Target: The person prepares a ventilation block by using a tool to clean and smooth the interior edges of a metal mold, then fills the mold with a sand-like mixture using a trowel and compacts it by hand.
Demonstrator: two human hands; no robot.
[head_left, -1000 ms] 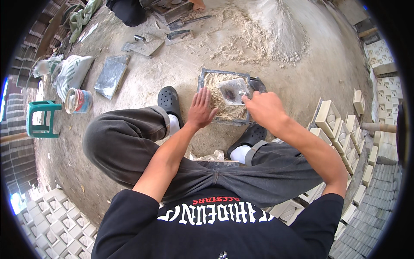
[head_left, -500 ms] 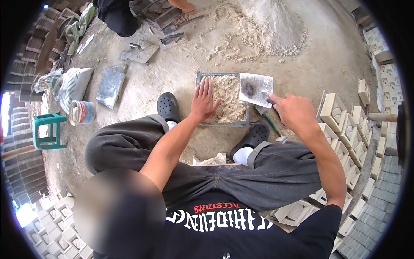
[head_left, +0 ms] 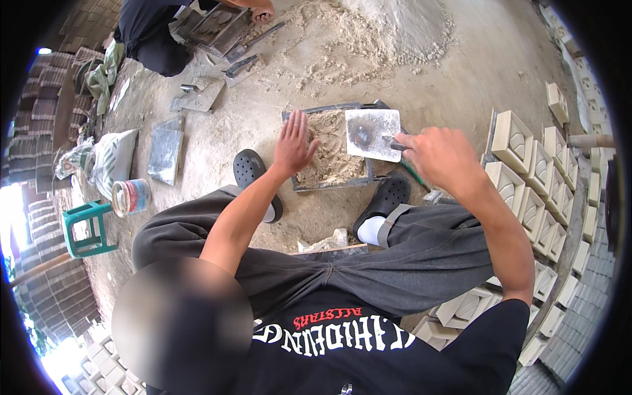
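Note:
A dark rectangular mould frame [head_left: 329, 187] lies on the ground between my feet, filled with pale, lumpy, damp sand-like mix [head_left: 322, 141]. My left hand [head_left: 294, 145] rests flat at the frame's left side, fingers stretched out and close together, holding nothing. In my right hand [head_left: 438, 158] is the handle of a square, flat steel trowel [head_left: 372, 131], gripped with the index finger stretched along it. The trowel's blade, whitish with a dark worn patch, lies over the right part of the mix and hides it there.
Pale moulded blocks [head_left: 517, 145] are stacked on the right. A mound of pale powder [head_left: 408, 29] lies ahead. Far left, another person [head_left: 155, 36] works beside a second mould. A spare trowel [head_left: 201, 95], dark slab [head_left: 166, 151], bucket [head_left: 131, 197], sack [head_left: 115, 161] and green stool [head_left: 89, 227] stand left.
The whole view has shifted slightly. Against the frame, the trowel blade has moved a little left over the mix. My left hand keeps its place at the frame's left side.

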